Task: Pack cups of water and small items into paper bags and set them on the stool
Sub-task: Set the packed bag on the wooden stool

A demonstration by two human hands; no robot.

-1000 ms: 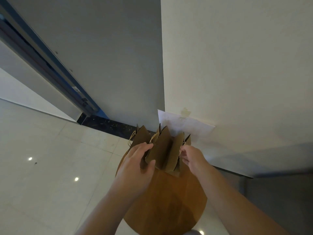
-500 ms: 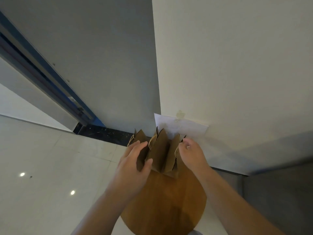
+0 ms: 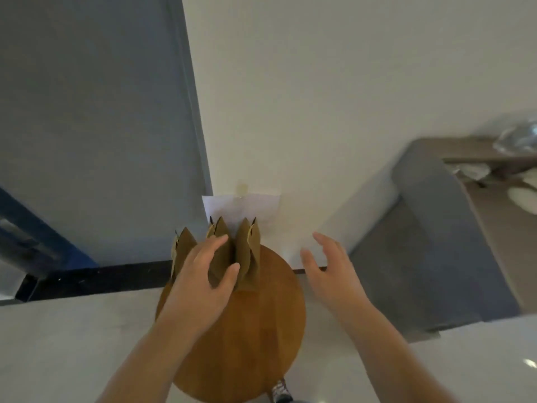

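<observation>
Pulling clear of the bags, the right hand is now hanging in the air to the right of the stool, fingers spread and holding nothing; half a second ago it was pinching the top of the right bag. The left hand is staying where it was, gripping the middle bag with the fingers curling over the near face and the thumb pressing in from the right.

All three paper bags are standing upright in a row at the far edge of the round wooden seat. The left bag is sitting right at the rim, and what the bags are holding is hidden.

The step in hand looks like steadying the row before letting go. Doing it well probably means easing the left hand's grip off slowly, squeezing no harder than needed so that any cup inside is not being tipped, and nudging the left bag inward from the rim.

Behind the bags a white sheet of paper is hanging on the wall. The camera is also turning right, bringing a grey sofa into view.
</observation>
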